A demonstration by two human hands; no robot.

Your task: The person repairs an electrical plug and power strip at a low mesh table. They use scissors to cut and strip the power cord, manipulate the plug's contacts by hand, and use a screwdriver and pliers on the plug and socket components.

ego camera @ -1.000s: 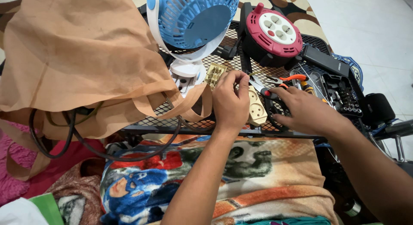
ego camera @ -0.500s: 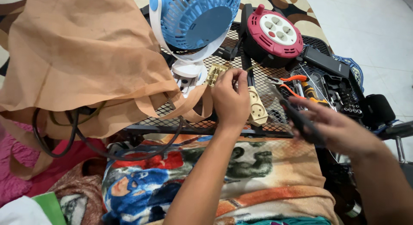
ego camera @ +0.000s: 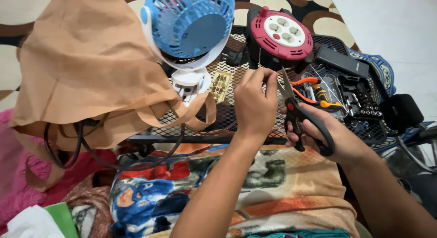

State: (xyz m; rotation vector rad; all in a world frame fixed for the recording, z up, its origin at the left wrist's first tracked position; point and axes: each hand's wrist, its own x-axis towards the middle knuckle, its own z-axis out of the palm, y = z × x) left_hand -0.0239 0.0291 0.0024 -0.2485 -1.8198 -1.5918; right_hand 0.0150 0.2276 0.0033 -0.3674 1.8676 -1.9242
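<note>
Two hands work over the mesh table (ego camera: 218, 124) — the right hand (ego camera: 325, 135), grip closed around black scissors (ego camera: 300, 115), blades pointing up beside the left hand (ego camera: 255, 103), whose fingertips pinch something too small to tell. Behind stand a blue fan (ego camera: 189, 24) and a red cord reel (ego camera: 280, 37).

**Scissors come up, left hand lifts**

Right hand (ego camera: 327, 135) left the desk (ego camera: 227, 115) a second ago; now carries black-handled scissors (ego camera: 298, 115), blades raised beside the left hand (ego camera: 255, 106). Left hand rose off the beige socket strip, fingertips now pinched together, whatever they hold too small to tell.
</note>
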